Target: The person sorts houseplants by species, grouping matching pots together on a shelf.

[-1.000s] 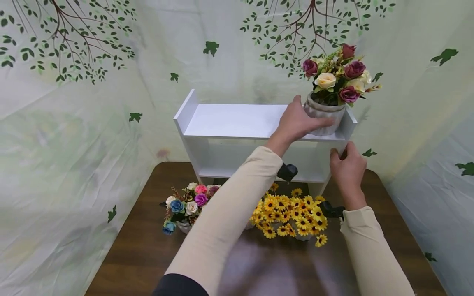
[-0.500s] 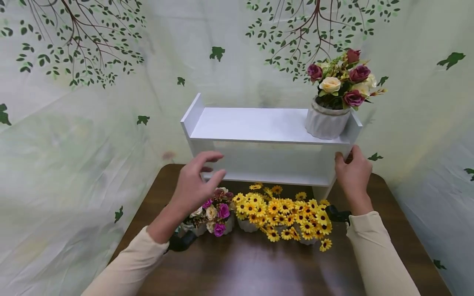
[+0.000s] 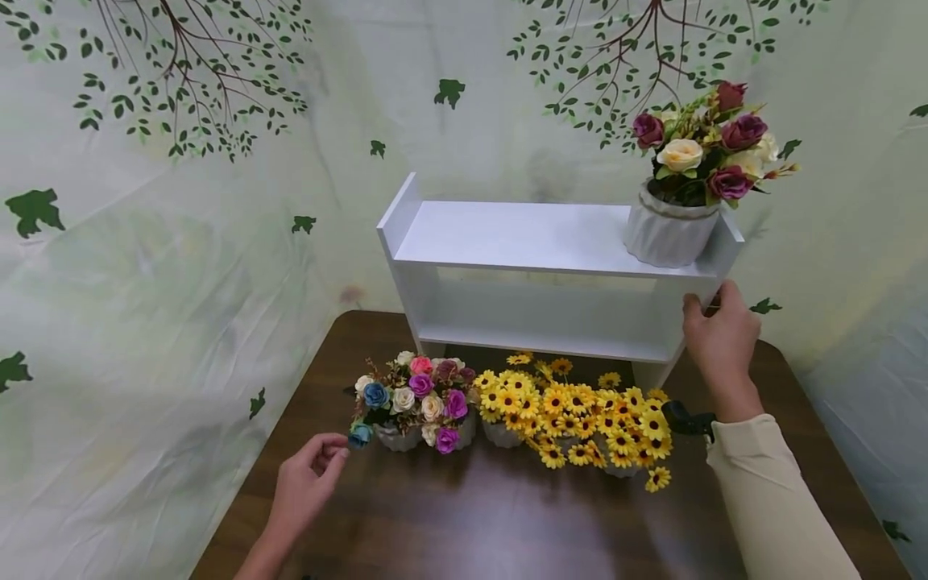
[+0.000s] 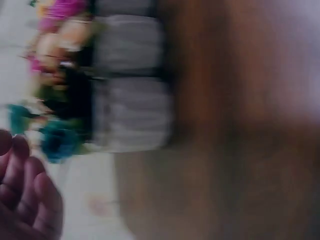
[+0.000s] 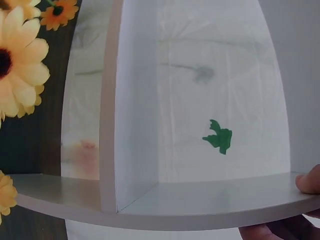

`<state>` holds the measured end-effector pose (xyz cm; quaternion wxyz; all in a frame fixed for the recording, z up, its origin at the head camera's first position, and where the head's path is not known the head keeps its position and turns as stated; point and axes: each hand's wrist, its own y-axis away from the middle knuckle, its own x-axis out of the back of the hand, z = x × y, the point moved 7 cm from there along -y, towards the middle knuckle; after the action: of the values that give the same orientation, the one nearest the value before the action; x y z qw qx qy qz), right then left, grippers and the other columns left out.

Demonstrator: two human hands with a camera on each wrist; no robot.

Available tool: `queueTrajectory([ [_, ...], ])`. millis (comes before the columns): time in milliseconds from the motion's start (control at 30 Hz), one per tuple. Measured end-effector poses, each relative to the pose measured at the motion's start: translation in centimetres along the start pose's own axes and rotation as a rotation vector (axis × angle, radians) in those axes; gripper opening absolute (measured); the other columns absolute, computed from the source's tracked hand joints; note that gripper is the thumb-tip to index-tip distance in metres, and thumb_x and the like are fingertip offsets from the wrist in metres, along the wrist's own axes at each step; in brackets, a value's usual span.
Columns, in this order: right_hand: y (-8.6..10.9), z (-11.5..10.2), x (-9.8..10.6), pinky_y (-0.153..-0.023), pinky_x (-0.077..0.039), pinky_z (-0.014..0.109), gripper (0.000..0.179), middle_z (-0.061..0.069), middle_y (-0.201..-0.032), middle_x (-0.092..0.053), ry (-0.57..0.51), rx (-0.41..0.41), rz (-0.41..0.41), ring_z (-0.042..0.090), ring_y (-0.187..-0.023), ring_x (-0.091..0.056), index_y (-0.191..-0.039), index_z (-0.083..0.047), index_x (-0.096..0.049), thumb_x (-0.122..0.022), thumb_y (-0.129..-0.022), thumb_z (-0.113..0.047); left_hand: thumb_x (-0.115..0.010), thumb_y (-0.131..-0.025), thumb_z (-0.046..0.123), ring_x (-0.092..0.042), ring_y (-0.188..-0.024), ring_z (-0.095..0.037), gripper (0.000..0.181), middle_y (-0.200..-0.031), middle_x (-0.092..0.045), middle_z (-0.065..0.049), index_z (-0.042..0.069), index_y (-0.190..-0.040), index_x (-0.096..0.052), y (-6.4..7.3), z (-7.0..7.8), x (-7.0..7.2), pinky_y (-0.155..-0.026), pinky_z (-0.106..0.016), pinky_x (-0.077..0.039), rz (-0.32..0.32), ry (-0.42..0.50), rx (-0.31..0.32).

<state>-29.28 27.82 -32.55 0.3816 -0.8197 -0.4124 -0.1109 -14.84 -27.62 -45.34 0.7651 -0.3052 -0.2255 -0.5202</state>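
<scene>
My right hand (image 3: 722, 346) grips the right side panel of a white two-tier shelf (image 3: 500, 234); in the right wrist view, the thumb (image 5: 310, 182) lies on one face and fingers pass behind the edge. On the top tier's right end stands a white pot (image 3: 669, 229) of maroon and cream roses (image 3: 681, 155). My left hand (image 3: 300, 483) holds nothing, its fingers loosely bent. Its fingertips are right by a blue rose (image 3: 360, 435) at the left end of the row of potted flowers. That pot (image 4: 132, 115) shows sideways in the left wrist view.
Before the shelf, a pot of mixed roses (image 3: 455, 403) stands beside several pots of yellow daisy-like flowers (image 3: 573, 411) on the dark wooden table (image 3: 464, 524). A leaf-printed cloth backdrop (image 3: 217, 266) hangs behind and at the sides.
My left hand has let go of the white pot on the top tier and come down left to the row of flowers. The right hand keeps its grip on the shelf.
</scene>
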Motion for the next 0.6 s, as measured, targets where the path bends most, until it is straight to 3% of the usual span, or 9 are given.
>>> queueTrajectory([
  [67, -0.3, 0.2, -0.1, -0.055, -0.028, 0.003, 0.033, 0.03, -0.101, -0.069, -0.002, -0.025, -0.024, 0.046, -0.087, -0.069, -0.112, 0.008, -0.059, -0.055, -0.095, -0.02, -0.067, -0.092, 0.009, -0.057, -0.067, -0.004, 0.01, -0.086, -0.07, -0.005, 0.007, -0.102, -0.069, 0.3, -1.7, -1.6, -0.059, -0.019, -0.05, -0.092, -0.008, 0.076],
  [167, -0.6, 0.7, -0.1, -0.055, -0.028, 0.0, 0.039, 0.027, -0.115, -0.067, -0.024, -0.094, -0.048, 0.044, -0.096, -0.07, -0.121, 0.005, -0.055, -0.054, -0.095, -0.024, -0.067, -0.092, 0.012, -0.062, -0.073, -0.008, 0.015, -0.096, -0.072, -0.008, 0.005, -0.106, -0.069, 0.4, -3.4, -3.8, -0.06, -0.021, -0.05, -0.192, -0.028, 0.127],
  [233, -0.6, 1.1, -0.2, -0.062, -0.041, 0.006, 0.042, 0.023, -0.123, -0.066, -0.044, -0.141, -0.049, 0.04, -0.103, -0.07, -0.127, 0.001, -0.053, -0.055, -0.095, -0.025, -0.068, -0.092, 0.013, -0.065, -0.076, -0.012, 0.02, -0.103, -0.071, -0.01, 0.004, -0.109, -0.067, 0.5, -4.0, -5.0, -0.061, -0.023, -0.05, -0.223, -0.051, 0.135],
  [300, -0.5, 1.3, -0.5, -0.073, -0.054, 0.02, 0.045, 0.019, -0.129, -0.064, -0.081, -0.165, -0.04, 0.036, -0.108, -0.068, -0.132, -0.002, -0.051, -0.057, -0.095, -0.026, -0.068, -0.091, 0.014, -0.067, -0.081, -0.015, 0.025, -0.11, -0.07, -0.013, 0.003, -0.112, -0.066, 0.6, -4.6, -5.9, -0.064, -0.026, -0.051, -0.228, -0.073, 0.146],
  [400, -0.3, 1.5, -1.0, -0.087, -0.056, 0.039, 0.048, 0.014, -0.132, -0.064, -0.13, -0.175, -0.014, 0.024, -0.108, -0.066, -0.136, -0.007, -0.052, -0.062, -0.094, -0.026, -0.069, -0.09, 0.017, -0.068, -0.088, -0.024, 0.035, -0.114, -0.066, -0.02, -0.002, -0.118, -0.061, 0.6, -5.1, -6.7, -0.068, -0.034, -0.054, -0.199, -0.055, 0.181],
  [533, -0.3, 1.8, -1.1, -0.083, -0.05, 0.021, 0.046, 0.011, -0.127, -0.065, -0.18, -0.178, 0.031, -0.002, -0.091, -0.057, -0.133, -0.009, -0.056, -0.067, -0.091, -0.026, -0.066, -0.092, 0.025, -0.064, -0.1, -0.037, 0.053, -0.118, -0.059, -0.028, -0.009, -0.13, -0.048, -0.1, -5.9, -7.3, -0.077, -0.045, -0.056, -0.157, 0.009, 0.269],
  [600, -0.3, 1.8, -1.2, -0.079, -0.045, 0.016, 0.042, 0.012, -0.123, -0.066, -0.172, -0.167, 0.04, -0.008, -0.085, -0.051, -0.129, -0.007, -0.059, -0.067, -0.091, -0.024, -0.067, -0.092, 0.028, -0.061, -0.107, -0.04, 0.063, -0.121, -0.056, -0.029, -0.01, -0.134, -0.042, -0.4, -6.3, -7.5, -0.084, -0.051, -0.054, -0.142, 0.032, 0.311],
])
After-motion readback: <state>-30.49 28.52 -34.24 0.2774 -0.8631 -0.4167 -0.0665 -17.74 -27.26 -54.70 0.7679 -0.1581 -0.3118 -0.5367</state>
